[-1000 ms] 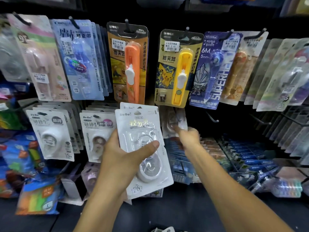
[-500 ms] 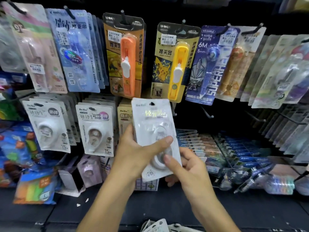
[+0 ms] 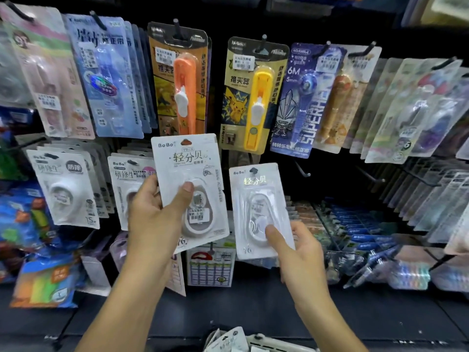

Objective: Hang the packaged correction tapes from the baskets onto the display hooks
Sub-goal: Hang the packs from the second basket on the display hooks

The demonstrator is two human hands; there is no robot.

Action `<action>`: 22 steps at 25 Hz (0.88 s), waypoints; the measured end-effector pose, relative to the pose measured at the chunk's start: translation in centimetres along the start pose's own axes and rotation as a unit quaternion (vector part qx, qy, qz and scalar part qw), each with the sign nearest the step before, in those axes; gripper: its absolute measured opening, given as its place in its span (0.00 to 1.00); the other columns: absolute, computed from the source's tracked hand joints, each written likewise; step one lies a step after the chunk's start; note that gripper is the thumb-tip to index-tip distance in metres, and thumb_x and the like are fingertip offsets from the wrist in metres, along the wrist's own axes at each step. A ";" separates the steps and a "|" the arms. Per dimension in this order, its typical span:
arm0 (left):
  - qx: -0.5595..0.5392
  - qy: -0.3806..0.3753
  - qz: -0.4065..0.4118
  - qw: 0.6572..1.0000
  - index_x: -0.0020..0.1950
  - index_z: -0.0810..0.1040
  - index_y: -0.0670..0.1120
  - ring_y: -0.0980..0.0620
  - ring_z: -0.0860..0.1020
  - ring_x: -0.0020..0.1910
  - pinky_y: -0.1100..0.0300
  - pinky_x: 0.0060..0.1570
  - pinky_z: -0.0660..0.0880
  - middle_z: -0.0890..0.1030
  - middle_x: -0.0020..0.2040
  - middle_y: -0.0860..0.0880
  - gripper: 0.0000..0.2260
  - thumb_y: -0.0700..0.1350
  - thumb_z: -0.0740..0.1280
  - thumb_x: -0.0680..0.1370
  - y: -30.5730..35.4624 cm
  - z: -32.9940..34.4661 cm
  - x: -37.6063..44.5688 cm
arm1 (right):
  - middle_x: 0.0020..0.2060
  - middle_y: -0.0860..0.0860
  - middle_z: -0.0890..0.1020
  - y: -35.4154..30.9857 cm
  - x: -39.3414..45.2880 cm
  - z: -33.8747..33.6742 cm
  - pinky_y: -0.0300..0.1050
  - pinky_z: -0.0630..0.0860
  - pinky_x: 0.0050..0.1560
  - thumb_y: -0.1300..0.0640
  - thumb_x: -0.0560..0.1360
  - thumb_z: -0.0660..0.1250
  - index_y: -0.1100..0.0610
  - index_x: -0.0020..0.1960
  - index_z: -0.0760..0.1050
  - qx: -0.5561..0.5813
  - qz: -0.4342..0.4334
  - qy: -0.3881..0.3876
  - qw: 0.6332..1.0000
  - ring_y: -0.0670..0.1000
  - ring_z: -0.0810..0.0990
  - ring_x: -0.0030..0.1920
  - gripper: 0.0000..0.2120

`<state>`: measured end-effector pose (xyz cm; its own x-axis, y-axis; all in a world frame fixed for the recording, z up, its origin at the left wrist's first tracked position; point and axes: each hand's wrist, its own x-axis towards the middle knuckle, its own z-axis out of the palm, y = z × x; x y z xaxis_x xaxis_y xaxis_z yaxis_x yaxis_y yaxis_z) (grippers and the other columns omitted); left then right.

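Holding one pack each, the two hands now stand apart; half a second ago both met on a single stack in front of the left hand. Nearest the camera, a basket (image 3: 266, 342) shows at the bottom edge with more white packs (image 3: 225, 339) in it. Above it, the left hand (image 3: 152, 217) grips a white correction tape pack (image 3: 187, 174) upright, thumb across the blister and fingers behind the left edge. Whether further packs lie behind this one cannot be told. The right hand (image 3: 299, 252) pinches a second pack (image 3: 256, 199) by its lower right part, thumb on the front, pack upright and just beside the first, not touching it. Neither pack is on a hook. Beyond the second pack, a bare display hook (image 3: 302, 170) projects from the dark panel to its upper right. Farther back, hung rows of white tape packs (image 3: 63, 184) sit left, with the orange (image 3: 182, 92) and yellow (image 3: 256, 102) clip pushers above.
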<state>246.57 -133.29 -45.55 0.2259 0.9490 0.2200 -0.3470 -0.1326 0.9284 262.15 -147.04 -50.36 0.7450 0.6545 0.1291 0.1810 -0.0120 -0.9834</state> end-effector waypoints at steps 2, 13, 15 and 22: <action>0.001 -0.012 -0.004 1.000 0.50 0.84 0.62 0.50 0.87 0.53 0.45 0.57 0.80 0.88 0.53 0.55 0.13 0.41 0.71 0.80 -0.3 0.1 0.0 | 0.36 0.41 0.84 0.1 2.7 2.0 0.39 0.74 0.32 0.38 0.75 0.70 0.42 0.50 0.80 -0.025 -0.005 0.012 1.000 0.42 0.80 0.33 0.10; -0.053 -0.117 -0.152 0.980 0.56 0.82 0.49 0.49 0.88 0.48 0.57 0.42 0.84 0.89 0.51 0.49 0.07 0.41 0.71 0.80 -2.8 1.2 1.3 | 0.51 0.54 0.87 0.6 1.5 4.5 0.44 0.80 0.34 0.43 0.74 0.74 0.46 0.68 0.74 0.206 -0.003 -0.183 0.961 0.52 0.85 0.43 0.24; 0.018 -0.165 -0.131 0.977 0.55 0.84 0.50 0.50 0.87 0.50 0.58 0.45 0.84 0.88 0.52 0.48 0.06 0.43 0.72 0.79 -3.3 1.5 0.6 | 0.48 0.54 0.87 1.0 -0.9 4.0 0.41 0.77 0.28 0.47 0.71 0.76 0.40 0.62 0.76 0.163 -0.030 -0.179 0.970 0.52 0.85 0.39 0.20; 0.477 -0.131 0.107 0.862 0.77 0.70 0.53 0.57 0.53 0.80 0.54 0.76 0.56 0.54 0.83 0.59 0.25 0.50 0.69 0.80 -4.6 0.6 -0.3 | 0.51 0.46 0.86 1.1 -0.7 1.0 0.40 0.74 0.29 0.56 0.80 0.68 0.36 0.65 0.72 0.079 -0.026 -0.046 0.995 0.46 0.81 0.35 0.19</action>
<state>248.60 -133.12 -49.72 0.4907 0.7928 0.3615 0.4724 -0.5907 0.6542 261.14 -146.75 -51.69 0.6736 0.7181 0.1749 0.1086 0.1380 -0.9845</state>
